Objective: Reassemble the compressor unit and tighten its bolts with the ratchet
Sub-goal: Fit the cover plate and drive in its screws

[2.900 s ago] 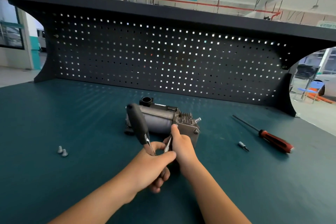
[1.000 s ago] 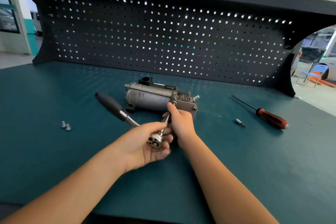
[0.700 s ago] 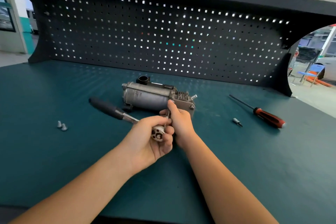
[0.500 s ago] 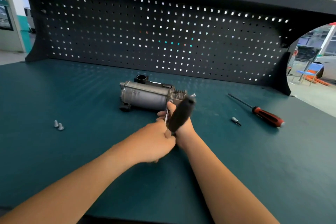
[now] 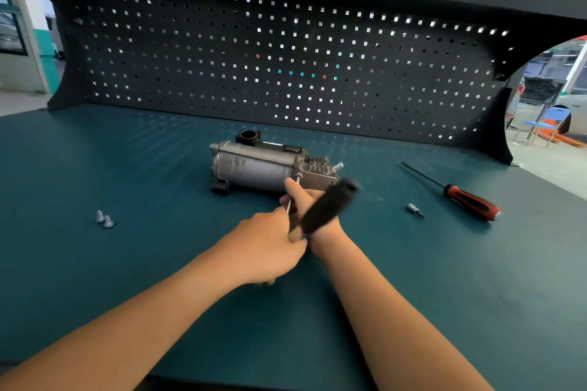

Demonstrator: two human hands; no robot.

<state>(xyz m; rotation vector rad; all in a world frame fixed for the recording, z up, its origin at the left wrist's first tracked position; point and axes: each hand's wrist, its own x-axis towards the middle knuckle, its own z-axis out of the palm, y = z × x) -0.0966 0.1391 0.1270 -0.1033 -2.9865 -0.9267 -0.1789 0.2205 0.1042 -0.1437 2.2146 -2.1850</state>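
The compressor [image 5: 254, 168] lies mid-desk [image 5: 127, 263], unmoved. The ratchet [image 5: 327, 206] handle, pointing left a moment ago, now angles up and right across my right hand [image 5: 304, 197], blurred. My left hand [image 5: 263, 247] curls its fingers round the ratchet head. My right fingers pinch the extension shaft [image 5: 288, 209] at the compressor's end.

The compressor [image 5: 254, 168] lies mid-width on the bench [image 5: 127, 279], nearer its back edge, before the pegboard [image 5: 286, 67]; 2 bolts [image 5: 104, 220] lie together toward the left edge, a bit [image 5: 414, 210] and screwdriver [image 5: 467, 200] toward the right
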